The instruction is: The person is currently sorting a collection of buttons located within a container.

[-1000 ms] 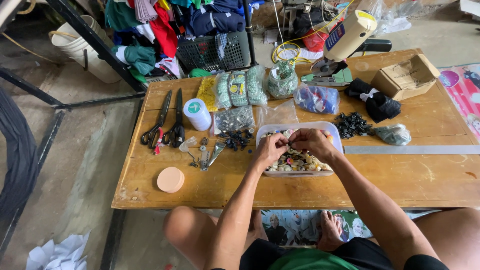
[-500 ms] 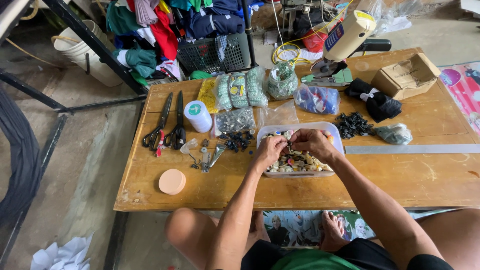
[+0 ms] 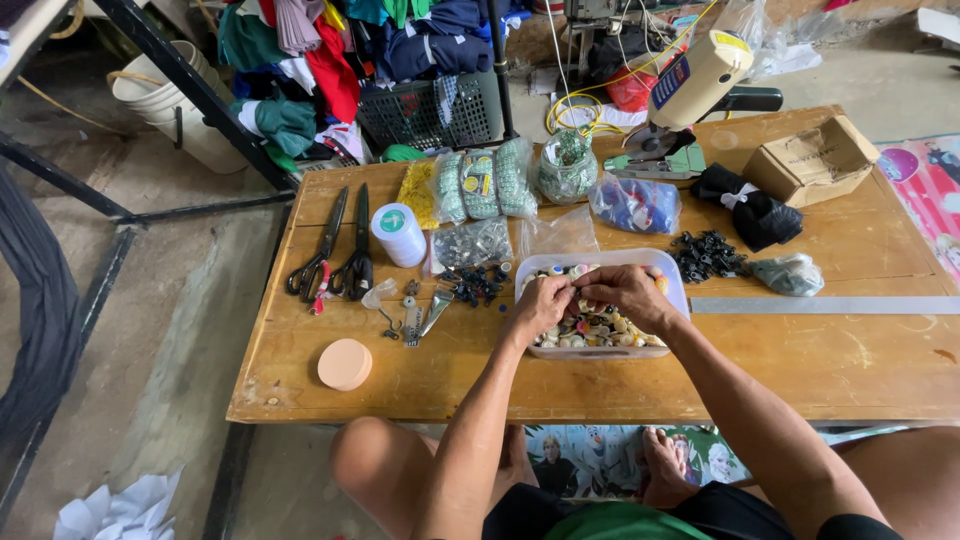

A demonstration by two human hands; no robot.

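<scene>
hands (image 3: 590,295) over tray (image 3: 678,290) of buttons (image 3: 590,328)

A low wooden table (image 3: 800,370) carries a white tray of buttons (image 3: 678,290) near the front middle, with a metal ruler (image 3: 820,305) lying to its right and a round peach-coloured lid (image 3: 345,364) at the front left. Toward the left lie two pairs of black scissors (image 3: 340,250) beside a spool of white thread (image 3: 398,234). Along the back sit clear bags of small parts (image 3: 480,182), a cardboard box (image 3: 812,160) and a heap of black clips (image 3: 706,255).
</scene>
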